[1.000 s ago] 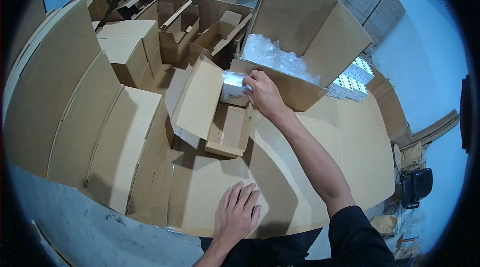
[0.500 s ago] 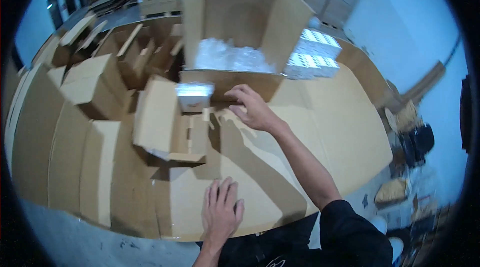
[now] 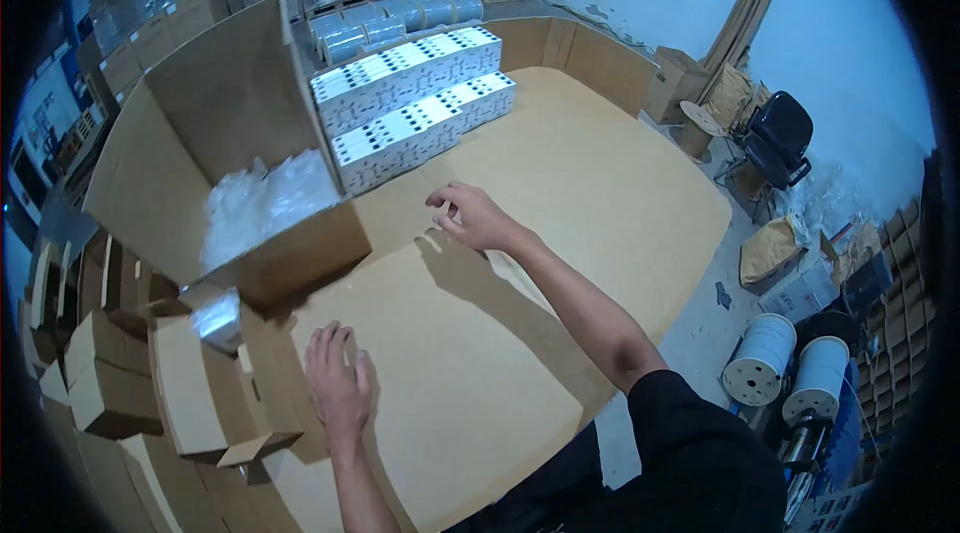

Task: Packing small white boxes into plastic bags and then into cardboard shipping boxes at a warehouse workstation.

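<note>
- So the white dark-dotted boxes (image 3: 415, 101) are up top, a bit left of centre in the frame, lined up in two stepped rows. Their long axis slants from lower left to upper right.
- The right hand (image 3: 470, 216) is the nearer one by a good bit. From its fingers the front row lies toward the top of the frame, with a strip of bare worktop (image 3: 600, 203) between, so no contact.
- Right fingers are curled a little, thumb apart from them, nothing in the gap. The hand looks held above the worktop, with its shadow falling below it.
- Left hand (image 3: 337, 378) is lower left of centre, fingers slightly spread and holding nothing. Can't tell if the palm is touching down. It's just beside the small open carton (image 3: 190, 373).
- That carton has a clear-wrapped white pack (image 3: 218, 321) at its far end.
- Big open carton (image 3: 235, 73) fills the upper left, crumpled clear plastic (image 3: 265, 203) inside, its right edge close against the box rows.
- Off the worktop: black chair (image 3: 780, 138) at upper right, cable spools (image 3: 760, 358) at lower right.
- Versus a second ago: the view has swung right, so the cartons sit further left. The right hand was on the wrapped pack then and is off it now, and the left hand is closer to the small carton.
</note>
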{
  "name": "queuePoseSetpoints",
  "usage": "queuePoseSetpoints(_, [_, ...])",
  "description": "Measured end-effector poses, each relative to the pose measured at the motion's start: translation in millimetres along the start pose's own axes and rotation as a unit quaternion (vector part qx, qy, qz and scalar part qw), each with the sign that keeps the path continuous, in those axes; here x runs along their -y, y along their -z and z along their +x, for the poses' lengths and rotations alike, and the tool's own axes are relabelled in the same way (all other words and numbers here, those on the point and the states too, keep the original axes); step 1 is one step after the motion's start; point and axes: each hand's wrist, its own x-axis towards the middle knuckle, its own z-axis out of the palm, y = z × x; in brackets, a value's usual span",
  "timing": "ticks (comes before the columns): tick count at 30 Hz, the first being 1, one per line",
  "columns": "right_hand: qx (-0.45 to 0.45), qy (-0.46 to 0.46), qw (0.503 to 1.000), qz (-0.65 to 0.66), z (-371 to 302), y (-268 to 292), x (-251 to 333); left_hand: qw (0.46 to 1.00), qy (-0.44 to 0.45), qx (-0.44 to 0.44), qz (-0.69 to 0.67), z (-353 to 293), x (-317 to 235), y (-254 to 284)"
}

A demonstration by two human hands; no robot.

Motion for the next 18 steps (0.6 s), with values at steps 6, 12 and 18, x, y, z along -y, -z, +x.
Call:
queuePoseSetpoints(6, [-0.18,-0.002,0.981,-0.066,63,28,-90,1.0,0.001,-0.017,-0.013,41,6,-9])
queuePoseSetpoints(12, [-0.23,-0.084,0.964,-0.108,111,27,-104,1.0,0.005,-0.011,-0.01,47,10,-7])
queuePoseSetpoints(18, [-0.282,-0.018,0.94,-0.192,115,27,-125,1.0,0.017,-0.02,-0.005,56,10,-8])
